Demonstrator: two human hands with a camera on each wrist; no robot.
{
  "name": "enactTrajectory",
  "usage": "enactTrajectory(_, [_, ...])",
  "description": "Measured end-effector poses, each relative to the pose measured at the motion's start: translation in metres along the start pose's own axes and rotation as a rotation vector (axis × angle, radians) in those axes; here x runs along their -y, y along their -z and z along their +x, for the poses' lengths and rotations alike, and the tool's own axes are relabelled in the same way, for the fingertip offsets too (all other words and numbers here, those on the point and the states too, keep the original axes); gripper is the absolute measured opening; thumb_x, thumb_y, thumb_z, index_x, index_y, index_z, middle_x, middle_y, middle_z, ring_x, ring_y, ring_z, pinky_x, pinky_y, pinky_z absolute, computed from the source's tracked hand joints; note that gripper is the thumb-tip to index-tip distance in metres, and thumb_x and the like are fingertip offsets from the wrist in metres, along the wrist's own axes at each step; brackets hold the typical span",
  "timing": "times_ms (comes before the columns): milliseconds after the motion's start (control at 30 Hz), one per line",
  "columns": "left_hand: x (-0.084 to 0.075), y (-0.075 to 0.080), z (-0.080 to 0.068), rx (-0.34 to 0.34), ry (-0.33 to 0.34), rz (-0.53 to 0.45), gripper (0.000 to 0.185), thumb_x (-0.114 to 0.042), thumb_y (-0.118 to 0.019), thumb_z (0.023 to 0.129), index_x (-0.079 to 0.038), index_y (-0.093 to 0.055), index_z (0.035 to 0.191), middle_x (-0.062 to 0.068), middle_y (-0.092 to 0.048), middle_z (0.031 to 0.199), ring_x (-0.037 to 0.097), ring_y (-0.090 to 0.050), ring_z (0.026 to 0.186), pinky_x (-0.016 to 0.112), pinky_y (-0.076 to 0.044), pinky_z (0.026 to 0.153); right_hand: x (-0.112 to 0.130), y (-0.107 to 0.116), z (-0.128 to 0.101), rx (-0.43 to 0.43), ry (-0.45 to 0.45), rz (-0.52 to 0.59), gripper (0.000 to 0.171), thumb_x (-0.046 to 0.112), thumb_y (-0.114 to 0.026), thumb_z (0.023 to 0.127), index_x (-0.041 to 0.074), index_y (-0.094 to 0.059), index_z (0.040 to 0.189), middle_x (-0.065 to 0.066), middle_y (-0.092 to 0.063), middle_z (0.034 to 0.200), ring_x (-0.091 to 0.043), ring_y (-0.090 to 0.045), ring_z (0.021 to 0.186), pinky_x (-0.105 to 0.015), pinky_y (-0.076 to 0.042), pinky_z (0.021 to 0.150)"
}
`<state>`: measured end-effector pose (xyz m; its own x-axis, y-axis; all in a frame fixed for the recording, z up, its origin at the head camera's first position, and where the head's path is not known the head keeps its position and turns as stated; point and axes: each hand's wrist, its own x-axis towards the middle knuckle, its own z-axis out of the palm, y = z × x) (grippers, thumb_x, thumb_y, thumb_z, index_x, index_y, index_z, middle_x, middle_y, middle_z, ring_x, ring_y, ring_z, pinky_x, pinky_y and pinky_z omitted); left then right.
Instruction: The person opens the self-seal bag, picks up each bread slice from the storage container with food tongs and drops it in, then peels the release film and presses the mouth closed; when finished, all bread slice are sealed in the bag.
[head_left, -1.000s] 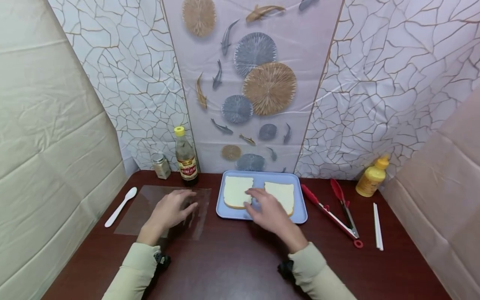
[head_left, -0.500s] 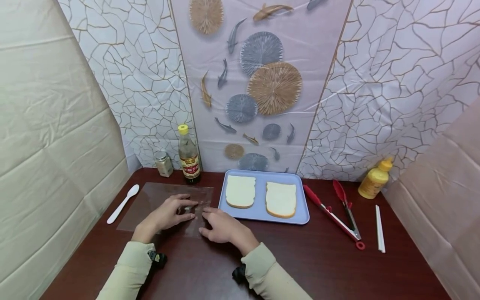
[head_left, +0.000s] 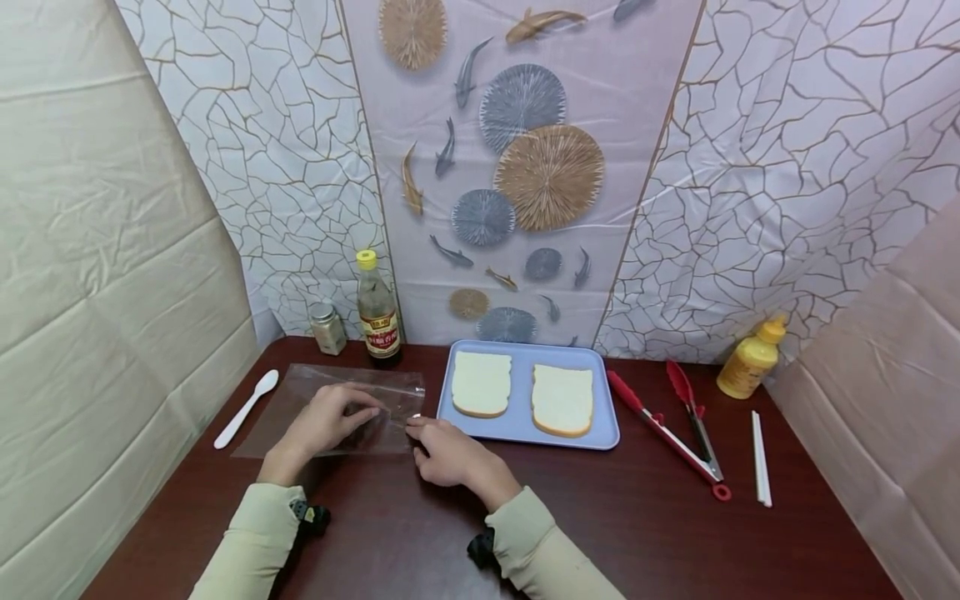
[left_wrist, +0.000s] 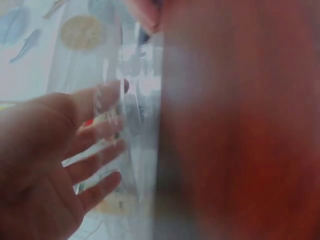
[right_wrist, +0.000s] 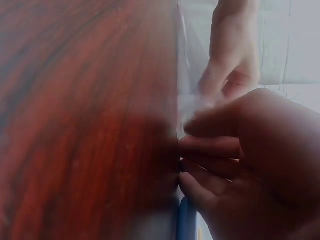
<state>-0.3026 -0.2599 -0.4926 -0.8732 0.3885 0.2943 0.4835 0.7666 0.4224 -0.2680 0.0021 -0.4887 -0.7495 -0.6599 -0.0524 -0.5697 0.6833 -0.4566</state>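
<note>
A clear plastic bag (head_left: pixel 300 400) lies on the left side of the dark table, its right end slightly raised and creased. Near that end my left hand (head_left: pixel 322 421) pinches the film between thumb and forefinger; in the left wrist view, its other fingers (left_wrist: pixel 97 162) spread behind the see-through film. My right hand (head_left: pixel 450 454) holds the bag's right edge, thumb and forefinger meeting at it in the right wrist view. Just beyond the right hand sits a blue tray (head_left: pixel 521 392) bearing two bread slices, one on the left (head_left: pixel 481 383) and one on the right (head_left: pixel 562 400).
A white spoon (head_left: pixel 246 408) lies left of the bag. Behind it stand a spice jar (head_left: pixel 327 329) and a dark sauce bottle (head_left: pixel 380 321). Red-handled tongs (head_left: pixel 671 433), white sticks (head_left: pixel 761 458) and a yellow squeeze bottle (head_left: pixel 750 358) are on the right.
My right hand has come left from over the tray to the bag's edge. The bag's right end has shifted and lifted a little, and its near edge has drawn back.
</note>
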Motion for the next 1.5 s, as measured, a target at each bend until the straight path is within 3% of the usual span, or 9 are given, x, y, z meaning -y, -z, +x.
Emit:
enactTrajectory(133, [0.0, 0.011, 0.001, -0.091, -0.041, -0.05, 0.019, -0.015, -0.078, 0.102, -0.014, -0.084, 0.119, 0.017, -0.078, 0.13, 0.035, -0.074, 0.123, 0.058, -0.06, 0.101, -0.001, 0.002, -0.001, -0.008, 0.001, -0.009, 0.051, 0.001, -0.051, 0.105, 0.003, -0.057, 0.155, -0.008, -0.053, 0.166, -0.021, -0.045, 0.158, -0.036, -0.046, 0.124])
enactTrajectory(267, [-0.001, 0.02, 0.001, -0.139, -0.058, -0.073, 0.023, -0.015, -0.075, 0.104, -0.013, -0.082, 0.125, 0.011, -0.08, 0.128, 0.032, -0.075, 0.123, 0.056, -0.061, 0.099, -0.001, 0.004, -0.003, -0.006, -0.008, -0.007, 0.053, -0.002, -0.05, 0.103, 0.004, -0.057, 0.155, -0.007, -0.052, 0.167, -0.023, -0.044, 0.159, -0.035, -0.046, 0.124])
enactTrajectory(500, [-0.001, 0.025, 0.002, -0.156, -0.037, -0.093, 0.025, -0.017, -0.071, 0.107, -0.014, -0.08, 0.13, 0.008, -0.079, 0.13, 0.032, -0.074, 0.126, 0.058, -0.06, 0.101, -0.001, 0.006, -0.005, -0.029, 0.008, -0.017, 0.053, -0.002, -0.049, 0.102, 0.002, -0.058, 0.154, -0.009, -0.053, 0.166, -0.024, -0.045, 0.158, -0.036, -0.044, 0.125])
enactTrajectory(633, [-0.001, 0.022, 0.002, -0.139, -0.038, -0.094, 0.025, -0.016, -0.071, 0.106, -0.014, -0.08, 0.13, 0.007, -0.079, 0.13, 0.032, -0.073, 0.127, 0.058, -0.059, 0.103, -0.006, 0.006, -0.009, -0.056, 0.036, 0.054, 0.052, 0.0, -0.046, 0.106, 0.003, -0.054, 0.157, -0.012, -0.05, 0.167, -0.025, -0.044, 0.159, -0.04, -0.042, 0.128])
enactTrajectory(733, [-0.001, 0.02, 0.0, -0.125, -0.034, -0.088, 0.025, -0.014, -0.072, 0.106, -0.015, -0.08, 0.129, 0.007, -0.08, 0.129, 0.031, -0.073, 0.126, 0.058, -0.059, 0.103, -0.014, 0.007, -0.018, -0.123, 0.068, 0.155, 0.049, 0.005, -0.047, 0.11, 0.005, -0.053, 0.159, -0.013, -0.051, 0.166, -0.026, -0.046, 0.157, -0.044, -0.043, 0.127])
enactTrajectory(867, [-0.001, 0.018, -0.002, -0.112, -0.029, -0.092, 0.025, -0.012, -0.072, 0.105, -0.013, -0.08, 0.129, 0.007, -0.08, 0.128, 0.031, -0.073, 0.125, 0.057, -0.059, 0.102, -0.031, 0.015, -0.038, -0.292, 0.1, 0.254, 0.043, 0.007, -0.054, 0.11, 0.004, -0.059, 0.152, -0.013, -0.062, 0.156, -0.027, -0.058, 0.147, -0.048, -0.05, 0.12])
enactTrajectory(1067, [0.0, 0.017, -0.003, -0.112, -0.038, -0.089, 0.025, -0.011, -0.072, 0.105, -0.015, -0.081, 0.128, 0.006, -0.08, 0.128, 0.03, -0.074, 0.125, 0.056, -0.06, 0.102, -0.073, 0.036, -0.082, -0.566, 0.088, 0.254, 0.032, 0.0, -0.067, 0.102, -0.002, -0.071, 0.134, -0.019, -0.074, 0.133, -0.036, -0.071, 0.123, -0.052, -0.06, 0.103])
enactTrajectory(1300, [0.001, 0.016, -0.004, -0.121, -0.045, -0.081, 0.024, -0.01, -0.073, 0.105, -0.015, -0.081, 0.127, 0.005, -0.081, 0.126, 0.03, -0.074, 0.123, 0.056, -0.06, 0.1, -0.153, 0.066, -0.146, -0.795, -0.13, 0.137, 0.034, -0.002, -0.075, 0.094, -0.002, -0.073, 0.128, -0.021, -0.074, 0.13, -0.04, -0.07, 0.113, -0.056, -0.059, 0.095])
enactTrajectory(1500, [-0.002, 0.014, -0.002, -0.125, -0.063, -0.087, 0.023, -0.01, -0.074, 0.104, -0.01, -0.081, 0.125, 0.008, -0.081, 0.125, 0.031, -0.075, 0.122, 0.056, -0.061, 0.099, -0.208, 0.096, -0.208, -0.839, -0.354, 0.173, 0.04, 0.009, -0.077, 0.099, 0.002, -0.069, 0.138, -0.026, -0.066, 0.141, -0.043, -0.065, 0.126, -0.06, -0.053, 0.104])
